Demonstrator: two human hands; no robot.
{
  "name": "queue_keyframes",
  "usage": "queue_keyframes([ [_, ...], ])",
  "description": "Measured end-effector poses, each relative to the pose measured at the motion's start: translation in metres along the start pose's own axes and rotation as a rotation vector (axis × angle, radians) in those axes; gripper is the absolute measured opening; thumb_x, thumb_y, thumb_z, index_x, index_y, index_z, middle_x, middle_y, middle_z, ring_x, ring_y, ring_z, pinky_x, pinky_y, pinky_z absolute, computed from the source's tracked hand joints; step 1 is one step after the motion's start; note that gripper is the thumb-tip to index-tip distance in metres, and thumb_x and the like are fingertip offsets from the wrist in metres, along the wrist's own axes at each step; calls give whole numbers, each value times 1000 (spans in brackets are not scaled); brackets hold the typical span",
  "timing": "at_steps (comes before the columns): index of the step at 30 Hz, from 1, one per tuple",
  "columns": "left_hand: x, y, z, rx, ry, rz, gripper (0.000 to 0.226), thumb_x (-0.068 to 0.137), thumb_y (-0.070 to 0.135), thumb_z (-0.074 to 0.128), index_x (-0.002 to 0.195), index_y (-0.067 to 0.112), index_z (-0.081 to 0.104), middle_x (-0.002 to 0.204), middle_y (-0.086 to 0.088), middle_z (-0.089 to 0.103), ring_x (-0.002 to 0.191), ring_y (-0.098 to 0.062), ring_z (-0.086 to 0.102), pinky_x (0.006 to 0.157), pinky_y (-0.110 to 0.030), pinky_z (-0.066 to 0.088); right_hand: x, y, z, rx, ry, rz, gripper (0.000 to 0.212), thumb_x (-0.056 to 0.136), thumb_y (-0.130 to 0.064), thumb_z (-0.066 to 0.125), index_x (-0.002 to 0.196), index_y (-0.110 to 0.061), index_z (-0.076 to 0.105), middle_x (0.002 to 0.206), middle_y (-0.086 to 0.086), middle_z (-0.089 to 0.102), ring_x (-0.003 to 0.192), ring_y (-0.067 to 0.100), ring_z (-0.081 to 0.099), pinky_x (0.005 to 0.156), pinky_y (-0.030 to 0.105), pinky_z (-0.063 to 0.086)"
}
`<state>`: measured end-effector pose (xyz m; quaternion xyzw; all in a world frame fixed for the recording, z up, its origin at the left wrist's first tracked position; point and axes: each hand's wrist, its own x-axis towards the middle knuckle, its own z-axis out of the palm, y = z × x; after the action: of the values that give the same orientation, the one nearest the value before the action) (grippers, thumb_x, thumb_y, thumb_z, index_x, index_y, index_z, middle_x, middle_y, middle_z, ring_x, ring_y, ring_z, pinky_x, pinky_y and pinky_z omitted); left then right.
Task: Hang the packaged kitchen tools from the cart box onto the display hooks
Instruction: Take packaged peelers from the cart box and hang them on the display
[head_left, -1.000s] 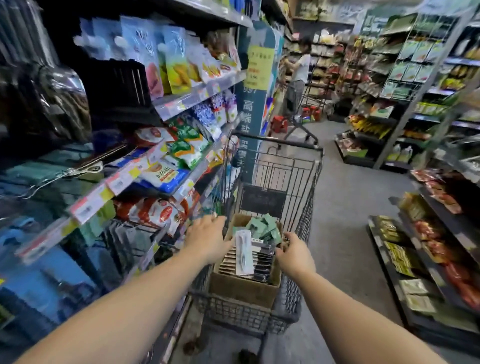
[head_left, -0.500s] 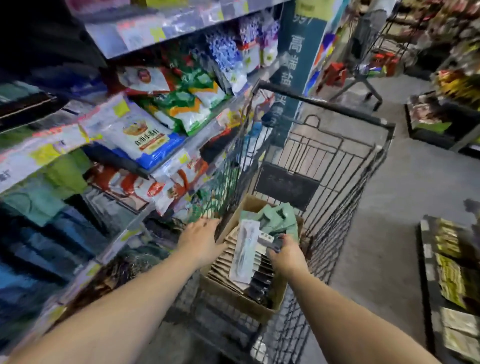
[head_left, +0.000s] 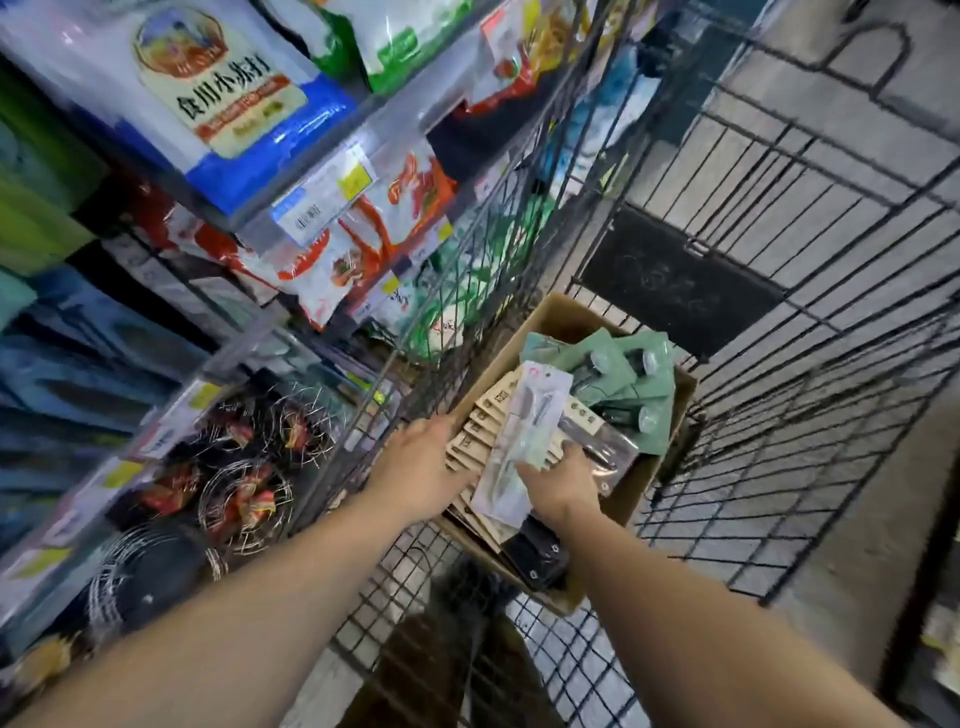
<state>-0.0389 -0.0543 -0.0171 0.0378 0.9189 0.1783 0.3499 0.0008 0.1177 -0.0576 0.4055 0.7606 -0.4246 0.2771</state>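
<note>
Both hands in cart box (head_left: 563, 332).
Clear pack (head_left: 522, 441) is gripped by left hand (head_left: 421, 480); beige packs (head_left: 480, 434) are clasped by right hand (head_left: 561, 480).

Box in cart, shelves alongside

The cardboard box (head_left: 558, 325) sits in the wire cart (head_left: 810, 374) — packaged tools (head_left: 524, 441) inside it; store shelves (head_left: 311, 208) stand at nine o'clock, hands at six.

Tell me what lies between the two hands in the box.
In the head view, a long pale blister pack lies atop the fanned beige cards, between the left hand and right hand.
</note>
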Motion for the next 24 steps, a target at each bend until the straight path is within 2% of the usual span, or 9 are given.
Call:
queue_keyframes([
  [3,14,-9,8,-36,-22,1,79,88,48,67,153,22,29,154,-7,38,142,-28,35,115,-39,31,18,-4,19,100,62,61,73,85,-36,70,142,-14,30,136,12,53,117,34,57,93,44,51],
  [7,24,-20,20,-64,-30,16,77,89,45,67,153,23,30,153,-6,40,138,-28,40,112,-40,37,31,-3,40,125,162,97,76,79,-44,75,135,-20,30,133,9,53,117,33,57,95,51,49],
  [10,27,-22,25,-93,-43,22,76,89,44,68,152,23,33,152,-6,42,134,-27,46,107,-39,42,38,1,49,180,195,97,82,81,-38,74,144,-23,24,141,9,48,124,34,53,100,48,47],
  [13,27,-17,24,-135,-69,-15,76,88,45,69,152,25,32,151,-6,42,131,-28,49,104,-42,46,44,5,46,206,175,142,65,77,-33,77,129,-18,40,126,11,57,110,33,61,91,44,54],
  [15,28,-14,24,-203,-111,-38,78,87,44,70,152,25,31,149,-6,44,129,-27,51,105,-45,47,44,8,40,251,112,179,50,77,-29,78,117,-15,51,112,8,64,99,28,65,82,40,58],
  [17,29,-8,25,-343,-157,-73,80,86,40,73,152,25,31,148,-6,46,128,-26,52,104,-47,48,41,12,32,356,43,189,45,79,-25,79,114,-13,54,106,6,67,95,25,67,83,39,59],
  [19,29,-1,24,-473,-212,-123,82,86,34,74,153,22,28,150,-7,44,130,-25,51,107,-44,46,34,15,24,478,-83,159,50,76,-24,81,117,-10,55,109,7,69,97,27,68,85,45,58],
  [21,28,5,25,-597,-286,-161,85,86,23,76,154,17,26,148,-9,48,123,-20,54,103,-37,47,27,15,16,504,-277,86,60,73,-25,81,125,-8,56,113,10,70,101,31,69,87,50,57],
  [24,26,8,30,-766,-341,-222,77,83,10,77,147,13,34,116,2,66,97,-12,65,87,-33,54,21,14,10,507,-525,25,43,86,-25,69,125,-8,60,117,11,70,109,31,66,96,48,52],
])
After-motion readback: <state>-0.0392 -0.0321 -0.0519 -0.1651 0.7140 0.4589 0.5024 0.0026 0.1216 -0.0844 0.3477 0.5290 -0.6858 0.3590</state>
